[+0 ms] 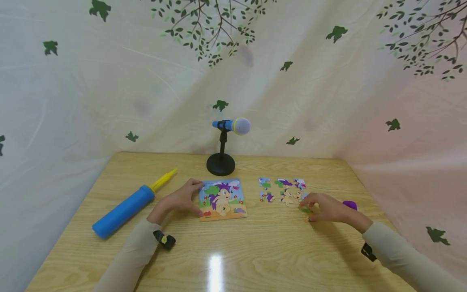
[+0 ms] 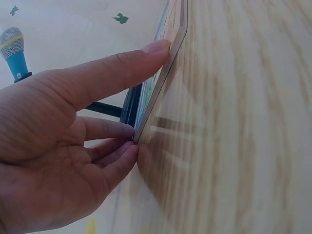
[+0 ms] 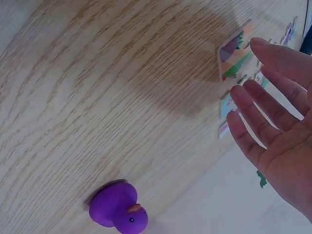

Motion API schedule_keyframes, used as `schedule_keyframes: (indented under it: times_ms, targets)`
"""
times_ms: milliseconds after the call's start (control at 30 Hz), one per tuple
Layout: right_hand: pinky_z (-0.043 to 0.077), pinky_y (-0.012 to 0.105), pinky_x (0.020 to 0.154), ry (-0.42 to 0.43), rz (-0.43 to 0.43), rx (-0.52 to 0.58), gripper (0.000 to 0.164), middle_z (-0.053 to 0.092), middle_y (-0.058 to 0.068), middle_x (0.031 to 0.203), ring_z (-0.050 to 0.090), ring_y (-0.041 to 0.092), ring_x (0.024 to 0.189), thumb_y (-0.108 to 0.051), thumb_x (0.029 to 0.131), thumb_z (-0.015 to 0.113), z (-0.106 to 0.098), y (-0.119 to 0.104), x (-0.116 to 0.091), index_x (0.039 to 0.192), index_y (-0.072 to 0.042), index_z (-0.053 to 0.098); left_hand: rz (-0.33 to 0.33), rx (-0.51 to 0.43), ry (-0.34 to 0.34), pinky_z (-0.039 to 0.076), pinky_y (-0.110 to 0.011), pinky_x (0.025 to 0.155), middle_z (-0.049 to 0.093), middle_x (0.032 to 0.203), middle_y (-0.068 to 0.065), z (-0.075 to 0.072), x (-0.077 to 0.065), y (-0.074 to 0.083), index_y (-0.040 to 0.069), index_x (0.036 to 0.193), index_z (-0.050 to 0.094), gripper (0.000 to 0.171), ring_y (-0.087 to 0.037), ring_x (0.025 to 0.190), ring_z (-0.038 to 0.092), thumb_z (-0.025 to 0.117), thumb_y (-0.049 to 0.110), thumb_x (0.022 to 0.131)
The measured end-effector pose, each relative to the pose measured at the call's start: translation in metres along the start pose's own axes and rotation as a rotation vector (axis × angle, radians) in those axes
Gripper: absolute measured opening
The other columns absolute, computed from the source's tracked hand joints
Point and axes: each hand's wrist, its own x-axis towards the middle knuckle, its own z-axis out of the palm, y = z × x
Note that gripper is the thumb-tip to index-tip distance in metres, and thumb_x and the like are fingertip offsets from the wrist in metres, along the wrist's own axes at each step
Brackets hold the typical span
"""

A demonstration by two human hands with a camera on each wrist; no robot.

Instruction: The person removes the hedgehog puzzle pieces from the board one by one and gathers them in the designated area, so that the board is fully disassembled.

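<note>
A square picture puzzle of a purple-haired hedgehog lies on the wooden table. My left hand touches its left side, fingertips at the far corner and thumb near the front corner. In the left wrist view, the thumb rests on the board's edge. Loose jigsaw pieces lie to the right in two rows. My right hand is over the right end of these, its fingers relaxed and spread. Beside its thumb, in the right wrist view, lies a piece with a purple patch; whether they touch is unclear.
A blue toy microphone on a black stand stands behind the puzzle. A blue pump with a yellow nozzle lies at left. The purple rubber duck sits right of my right hand. A printed cloth hangs behind the table.
</note>
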Motion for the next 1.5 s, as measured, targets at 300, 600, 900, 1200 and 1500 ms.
schedule_keyframes:
  times_ms: [300, 600, 900, 1200, 1500]
  targets:
    - [0.057, 0.054, 0.088, 0.047, -0.019, -0.058, 0.036, 0.069, 0.015, 0.121, 0.065, 0.037, 0.107, -0.011, 0.085, 0.081, 0.005, -0.021, 0.016, 0.119, -0.004, 0.071, -0.014, -0.017, -0.001, 0.028, -0.062, 0.122, 0.030, 0.156, -0.021, 0.000, -0.002, 0.002, 0.002, 0.157, 0.034, 0.103, -0.043, 0.144, 0.032, 0.091, 0.030, 0.076]
    - [0.053, 0.054, 0.094, 0.115, -0.129, -0.043, 0.036, 0.068, 0.011, 0.120, 0.060, 0.035, 0.113, -0.009, 0.086, 0.080, 0.022, -0.040, 0.054, 0.121, -0.003, 0.071, 0.010, 0.001, 0.008, 0.030, -0.063, 0.121, 0.031, 0.154, -0.022, 0.000, -0.002, 0.002, 0.001, 0.157, 0.034, 0.103, -0.043, 0.142, 0.034, 0.091, 0.029, 0.076]
    - [0.046, 0.060, 0.101, 0.126, -0.212, -0.002, 0.034, 0.068, 0.011, 0.121, 0.059, 0.033, 0.114, -0.011, 0.087, 0.081, 0.043, -0.078, 0.099, 0.119, -0.004, 0.073, 0.024, 0.010, 0.008, 0.030, -0.062, 0.121, 0.030, 0.154, -0.023, 0.000, -0.002, 0.001, 0.000, 0.157, 0.034, 0.103, -0.042, 0.141, 0.034, 0.091, 0.028, 0.076]
    - [0.050, 0.044, 0.100, 0.072, -0.283, 0.004, 0.036, 0.068, 0.009, 0.121, 0.058, 0.026, 0.116, -0.018, 0.088, 0.080, 0.060, -0.117, 0.136, 0.121, -0.007, 0.073, 0.030, 0.024, 0.002, 0.030, -0.060, 0.122, 0.029, 0.155, -0.023, 0.000, -0.001, 0.003, -0.002, 0.156, 0.035, 0.101, -0.042, 0.141, 0.034, 0.091, 0.027, 0.077]
    - [0.050, 0.028, 0.089, -0.027, -0.281, 0.043, 0.037, 0.065, 0.007, 0.117, 0.056, 0.020, 0.106, -0.017, 0.091, 0.077, 0.068, -0.139, 0.163, 0.127, -0.009, 0.071, 0.024, 0.029, 0.003, 0.030, -0.062, 0.121, 0.028, 0.155, -0.023, -0.001, 0.000, 0.001, -0.001, 0.157, 0.034, 0.104, -0.042, 0.140, 0.034, 0.091, 0.030, 0.075]
